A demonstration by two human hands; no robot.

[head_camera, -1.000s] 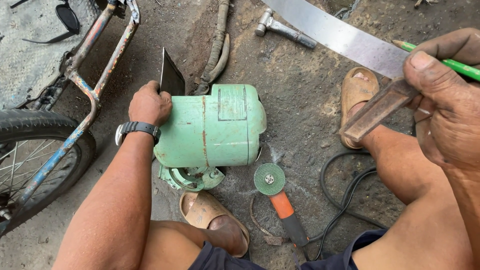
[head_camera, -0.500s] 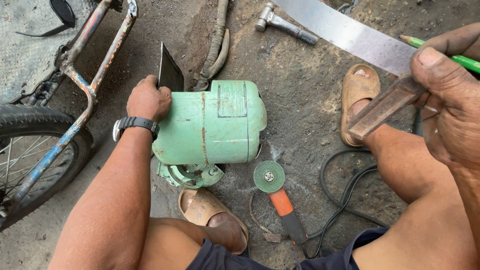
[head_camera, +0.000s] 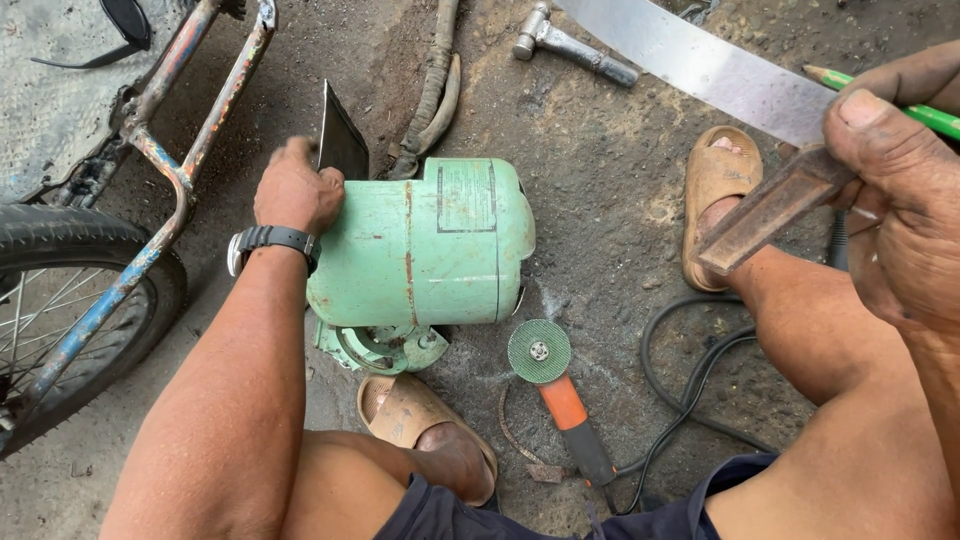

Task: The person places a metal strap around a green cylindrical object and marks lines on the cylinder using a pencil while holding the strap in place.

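A pale green electric motor housing [head_camera: 430,250] lies on the dirt ground between my knees. My left hand [head_camera: 295,190], with a black watch on the wrist, grips its left end beside a dark metal plate [head_camera: 340,140] standing on edge. My right hand [head_camera: 895,190] is raised at the right edge, close to the camera. It holds a try square with a rusty stock [head_camera: 765,210] and a bright steel blade [head_camera: 700,65], together with a green pencil [head_camera: 900,105].
An angle grinder [head_camera: 555,385] with an orange body and green disc lies just below the motor, its black cable [head_camera: 690,370] looping right. A hammer [head_camera: 570,40] lies at the top. A bicycle frame [head_camera: 180,150] and wheel [head_camera: 60,310] stand left. My sandalled feet rest beside the motor.
My right hand with the square and pencil has drifted slightly right and up in view. My left hand stays on the motor, which has not moved.
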